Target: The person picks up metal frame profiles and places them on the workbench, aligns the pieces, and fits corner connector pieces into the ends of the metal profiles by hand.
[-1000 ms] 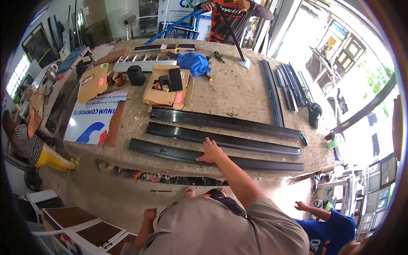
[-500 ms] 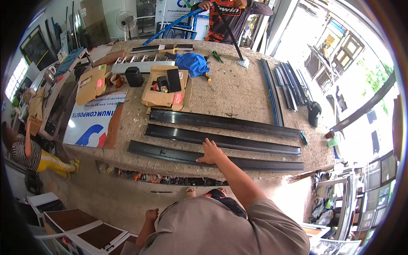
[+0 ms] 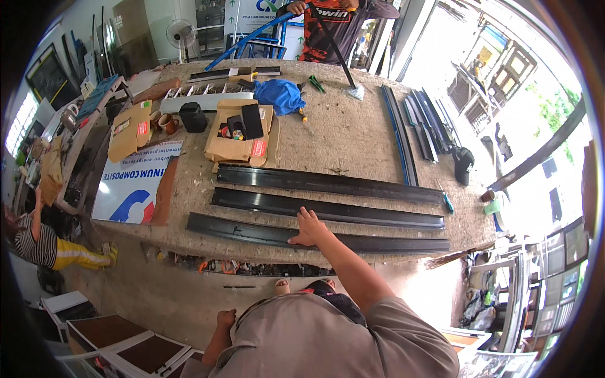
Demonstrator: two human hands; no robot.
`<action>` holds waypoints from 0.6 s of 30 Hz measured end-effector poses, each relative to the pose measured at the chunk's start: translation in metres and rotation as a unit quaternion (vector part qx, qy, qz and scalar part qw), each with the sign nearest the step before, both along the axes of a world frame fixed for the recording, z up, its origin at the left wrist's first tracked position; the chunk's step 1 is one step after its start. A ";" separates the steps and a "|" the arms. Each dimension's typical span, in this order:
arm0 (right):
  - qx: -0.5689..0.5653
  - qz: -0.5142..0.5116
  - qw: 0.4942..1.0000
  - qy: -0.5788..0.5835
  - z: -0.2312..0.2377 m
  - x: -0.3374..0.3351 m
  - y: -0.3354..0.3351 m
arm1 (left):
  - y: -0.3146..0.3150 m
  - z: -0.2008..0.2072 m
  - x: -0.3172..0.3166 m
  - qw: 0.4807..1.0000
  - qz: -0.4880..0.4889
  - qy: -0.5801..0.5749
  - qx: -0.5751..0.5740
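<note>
My right hand [image 3: 308, 228] reaches over the workbench with its fingers spread. It lies across the nearest black metal profile [image 3: 246, 233], the fingertips reaching the middle black profile [image 3: 271, 203]. Behind these lies a third long black profile [image 3: 328, 185], roughly parallel to them. All three are long channel-like strips; they look curved in this wide view. Low beside my body hangs my left hand [image 3: 226, 318], its fingers curled in and nothing visible in them.
On the bench [image 3: 353, 151] lie an open cardboard box [image 3: 236, 151], a blue bag [image 3: 279, 96], a black cap [image 3: 463, 165] and more profiles [image 3: 400, 135] at right. Across it, a co-worker [image 3: 328, 38] holds a blue bar [image 3: 255, 39]. Another person [image 3: 57, 246] stands at left.
The whole view has shifted slightly. My right hand stays spread on the profiles, and my left hand still hangs low. The profiles keep their places on the bench.
</note>
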State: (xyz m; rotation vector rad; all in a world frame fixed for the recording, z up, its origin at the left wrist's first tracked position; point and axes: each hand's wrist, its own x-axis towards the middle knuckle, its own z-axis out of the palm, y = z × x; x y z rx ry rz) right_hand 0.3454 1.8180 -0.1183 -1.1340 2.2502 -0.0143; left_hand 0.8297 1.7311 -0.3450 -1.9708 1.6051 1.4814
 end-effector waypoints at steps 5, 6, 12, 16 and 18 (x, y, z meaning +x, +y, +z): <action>0.025 0.002 1.000 0.004 -0.004 -0.003 0.001 | 0.002 -0.002 -0.007 0.998 -0.053 -0.001 0.015; 0.020 0.001 1.000 0.002 -0.004 -0.002 0.001 | 0.000 -0.011 -0.002 0.995 -0.101 -0.008 -0.002; 0.018 0.012 1.000 0.006 0.005 -0.001 -0.001 | -0.028 -0.054 -0.005 0.987 -0.150 -0.027 -0.042; 0.029 0.005 1.000 0.004 0.002 -0.002 0.002 | -0.036 -0.048 -0.033 0.964 -0.254 0.000 -0.083; 0.029 0.004 1.000 0.004 0.002 -0.002 0.003 | -0.034 -0.049 -0.041 0.994 -0.071 0.057 -0.054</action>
